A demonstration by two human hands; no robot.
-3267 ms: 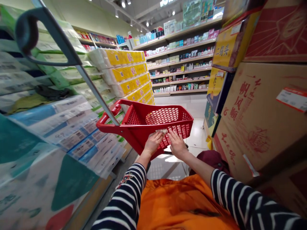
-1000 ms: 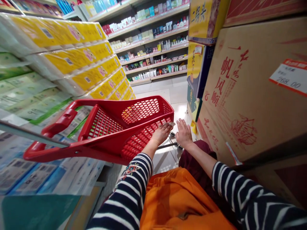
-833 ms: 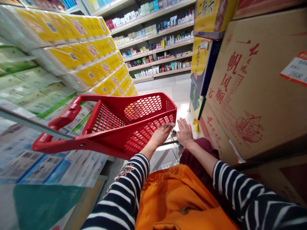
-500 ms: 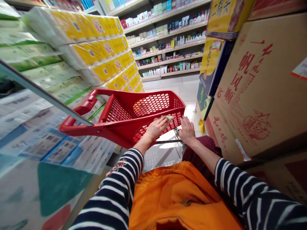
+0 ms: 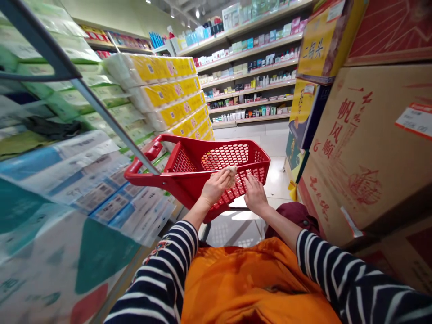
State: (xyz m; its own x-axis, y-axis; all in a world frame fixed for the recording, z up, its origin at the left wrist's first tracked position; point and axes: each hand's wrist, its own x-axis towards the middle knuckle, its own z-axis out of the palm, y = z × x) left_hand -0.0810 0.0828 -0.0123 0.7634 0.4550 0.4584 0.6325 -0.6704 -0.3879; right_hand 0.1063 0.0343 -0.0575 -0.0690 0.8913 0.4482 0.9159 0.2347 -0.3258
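A red plastic shopping basket cart point(image 5: 178, 182) with perforated sides and a long grey metal handle point(image 5: 116, 126) stands before me. My left hand point(image 5: 216, 186) presses a crumpled pale cloth point(image 5: 231, 176) to the basket's near side, just below the rim. Part of the cloth is hidden under the fingers. Farther right along the same side, my right hand point(image 5: 255, 193) rests with stretched fingers against the perforated wall, holding nothing I can see.
Yellow-wrapped tissue packs point(image 5: 168, 90) are stacked behind the cart, with blue and white packs point(image 5: 111, 198) at the left. Tall cardboard boxes point(image 5: 378, 135) rise close at my right. Shelves of toiletries point(image 5: 249, 81) line the back.
My left hand has slid slightly back along the basket side with the cloth. My right hand has shifted a little left and down. The view has tilted up.
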